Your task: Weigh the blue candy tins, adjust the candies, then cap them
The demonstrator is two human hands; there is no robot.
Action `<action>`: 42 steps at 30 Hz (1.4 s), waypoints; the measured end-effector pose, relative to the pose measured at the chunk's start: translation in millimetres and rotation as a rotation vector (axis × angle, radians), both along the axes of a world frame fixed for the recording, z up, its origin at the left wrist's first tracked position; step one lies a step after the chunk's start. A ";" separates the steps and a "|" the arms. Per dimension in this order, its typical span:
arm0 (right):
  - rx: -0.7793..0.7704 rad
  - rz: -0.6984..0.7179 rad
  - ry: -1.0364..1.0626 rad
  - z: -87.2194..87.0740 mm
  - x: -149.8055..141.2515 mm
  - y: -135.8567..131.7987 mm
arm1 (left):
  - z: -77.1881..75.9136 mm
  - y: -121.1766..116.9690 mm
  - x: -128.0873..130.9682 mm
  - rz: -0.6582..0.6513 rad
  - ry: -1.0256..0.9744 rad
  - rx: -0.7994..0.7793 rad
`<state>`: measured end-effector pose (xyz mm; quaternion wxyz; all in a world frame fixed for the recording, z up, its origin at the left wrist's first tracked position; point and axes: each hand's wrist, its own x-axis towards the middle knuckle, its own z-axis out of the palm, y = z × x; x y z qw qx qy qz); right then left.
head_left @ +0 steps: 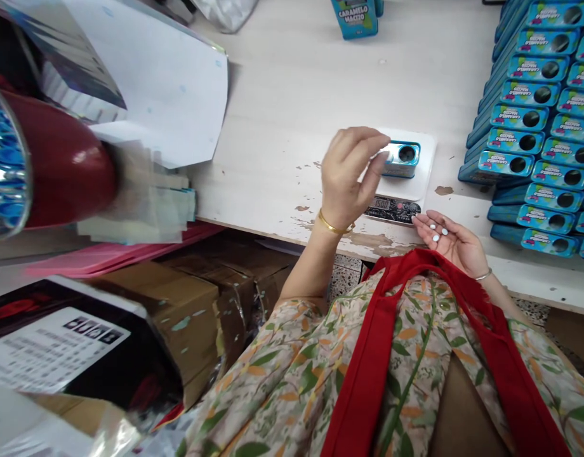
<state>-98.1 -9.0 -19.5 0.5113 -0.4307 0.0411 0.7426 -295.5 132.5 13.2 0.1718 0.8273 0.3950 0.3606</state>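
A blue tin (400,166) with a round dark hole in its top stands on a white digital scale (418,184). My left hand (351,168) is at the tin's left side, thumb and fingertips pinched together by its top edge. A small whitish spot shows at those fingertips; I cannot tell if it is a tablet or a glint. Palm up, my right hand (456,247) lies in front of the scale, fingers loosely curved. Several small white tablets (435,237) rest on its palm and fingers.
Rows of blue tins (518,136) with holes in their tops line the right side. More blue tins (356,19) stand at the back. On the left are a red container (66,162) of shiny blue pieces and a white carton (178,82). Cardboard boxes (178,311) sit below the table edge.
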 end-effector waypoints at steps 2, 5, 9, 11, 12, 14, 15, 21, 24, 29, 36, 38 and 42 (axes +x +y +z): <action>-0.012 -0.004 -0.002 0.2 0.7 0.6 | -10.5 -1.3 -14.9 0.092 -0.004 -0.062; -0.026 -0.014 -0.009 0.2 1.9 1.5 | -29.7 -1.7 -37.6 0.126 -0.028 -0.122; -0.020 -0.023 -0.014 -0.6 3.2 1.3 | -44.6 -3.8 -53.2 0.163 -0.020 -0.100; -0.014 -0.021 -0.015 -0.9 3.6 0.9 | -46.6 -4.6 -53.5 0.144 0.007 -0.112; -0.011 -0.019 -0.016 -0.9 3.7 0.7 | -46.9 -4.8 -52.4 0.133 0.018 -0.119; -0.005 -0.017 -0.020 -0.7 3.8 0.4 | -47.1 -4.8 -48.8 0.129 0.020 -0.104; -0.004 -0.017 -0.022 -0.4 3.7 0.3 | -47.0 -4.7 -46.6 0.136 0.015 -0.076; -0.016 -0.029 -0.041 1.5 3.4 1.1 | -45.9 -6.4 -37.9 0.157 -0.012 0.025; -0.016 -0.026 -0.045 1.9 3.3 1.9 | -45.7 -8.3 -36.0 0.136 0.015 -0.018; -0.017 -0.024 -0.027 1.5 3.1 3.3 | -45.0 -13.8 -21.4 0.099 0.189 0.027; 0.011 -0.010 0.002 1.6 3.0 4.6 | -30.4 -18.1 15.0 0.097 0.242 0.149; 0.029 -0.006 0.016 1.0 4.0 4.7 | -27.9 -26.2 24.3 0.061 0.192 0.184; 0.041 0.011 0.023 -3.1 9.5 2.8 | -36.1 -59.8 47.6 -0.367 0.299 0.028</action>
